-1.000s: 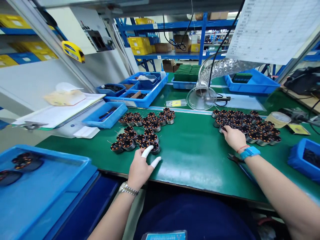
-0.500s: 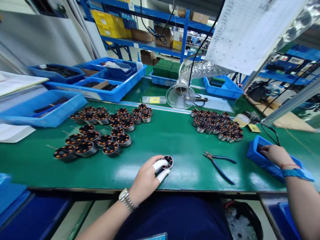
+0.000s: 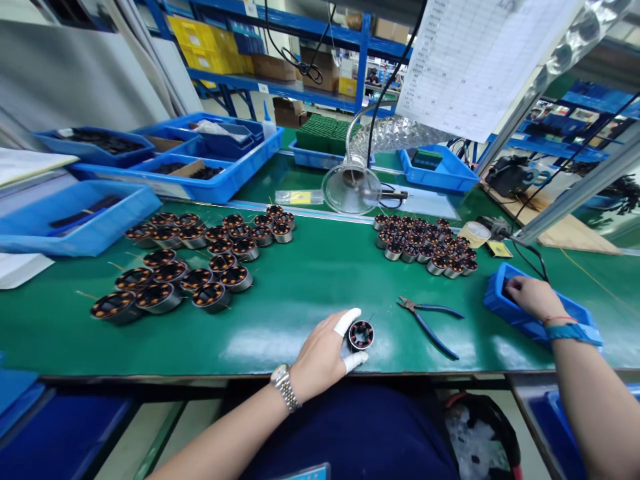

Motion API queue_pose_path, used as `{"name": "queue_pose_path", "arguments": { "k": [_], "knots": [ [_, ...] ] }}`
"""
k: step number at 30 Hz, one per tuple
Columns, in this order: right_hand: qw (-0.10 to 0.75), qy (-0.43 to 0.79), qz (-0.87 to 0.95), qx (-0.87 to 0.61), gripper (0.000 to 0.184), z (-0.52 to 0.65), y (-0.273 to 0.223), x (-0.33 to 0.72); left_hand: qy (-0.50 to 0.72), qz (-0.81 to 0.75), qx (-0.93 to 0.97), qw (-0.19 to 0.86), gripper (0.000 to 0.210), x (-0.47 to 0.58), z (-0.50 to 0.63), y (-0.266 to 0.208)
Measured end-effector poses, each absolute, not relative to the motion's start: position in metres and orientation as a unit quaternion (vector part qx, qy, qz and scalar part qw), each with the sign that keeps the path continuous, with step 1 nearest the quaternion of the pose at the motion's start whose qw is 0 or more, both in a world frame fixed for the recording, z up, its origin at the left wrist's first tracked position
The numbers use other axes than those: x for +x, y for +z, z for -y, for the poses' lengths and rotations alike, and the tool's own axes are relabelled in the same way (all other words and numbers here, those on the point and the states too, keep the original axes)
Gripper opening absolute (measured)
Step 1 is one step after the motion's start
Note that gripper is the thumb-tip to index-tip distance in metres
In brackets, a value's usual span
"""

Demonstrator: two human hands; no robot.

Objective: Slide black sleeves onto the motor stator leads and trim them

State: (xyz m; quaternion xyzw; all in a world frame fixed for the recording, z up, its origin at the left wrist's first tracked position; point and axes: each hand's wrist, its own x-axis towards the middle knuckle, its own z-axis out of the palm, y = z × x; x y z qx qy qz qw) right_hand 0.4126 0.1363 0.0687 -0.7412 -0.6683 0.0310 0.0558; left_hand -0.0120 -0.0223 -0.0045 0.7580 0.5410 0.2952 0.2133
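Observation:
My left hand, white covers on its thumb and a finger, is open beside a small motor stator. The stator is a metal ring with dark and reddish windings, lying on the green bench between the spread fingertips. Over at the right, my right hand reaches into a narrow blue bin. Its fingers are curled together at dark contents that I cannot make out. Blue-handled cutting pliers lie with handles apart between the two hands.
Many copper-wound stators stand at the left, and a tight group of smaller-looking ones at the right. Blue trays line the back left. A clear extraction hood hangs low over the back. A tape roll lies right.
My left hand has moved right with the stator, and its fingers have spread from it. My right hand remains in the blue bin. The whole view has shifted slightly.

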Motion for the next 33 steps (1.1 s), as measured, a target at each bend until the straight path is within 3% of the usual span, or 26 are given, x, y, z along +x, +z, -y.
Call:
{"name": "queue_pose_path", "arguments": {
  "k": [7, 9, 11, 13, 16, 33],
  "knots": [
    [0.237, 0.009, 0.637, -0.734, 0.019, -0.104, 0.086, 0.352, 0.316, -0.503, 0.755, 0.277, 0.054, -0.004, 0.017, -0.004],
    [0.274, 0.089, 0.673, -0.681, 0.019, -0.084, 0.076, 0.309, 0.318, -0.490, 0.762, 0.282, 0.055, -0.003, 0.017, -0.004],
    [0.357, 0.320, 0.679, -0.556, 0.014, -0.062, 0.057, 0.259, 0.311, -0.482, 0.766, 0.291, 0.055, -0.004, 0.018, -0.004],
    [0.373, 0.467, 0.649, -0.471, 0.011, -0.044, 0.037, 0.216, 0.307, -0.473, 0.768, 0.303, 0.056, -0.006, 0.017, -0.004],
    [0.399, 0.533, 0.603, -0.440, 0.012, -0.030, 0.016, 0.179, 0.310, -0.458, 0.772, 0.314, 0.057, -0.008, 0.016, -0.004],
    [0.393, 0.527, 0.625, -0.421, 0.009, -0.033, 0.023, 0.172, 0.313, -0.454, 0.772, 0.314, 0.058, -0.008, 0.016, -0.006]
  ]
}}
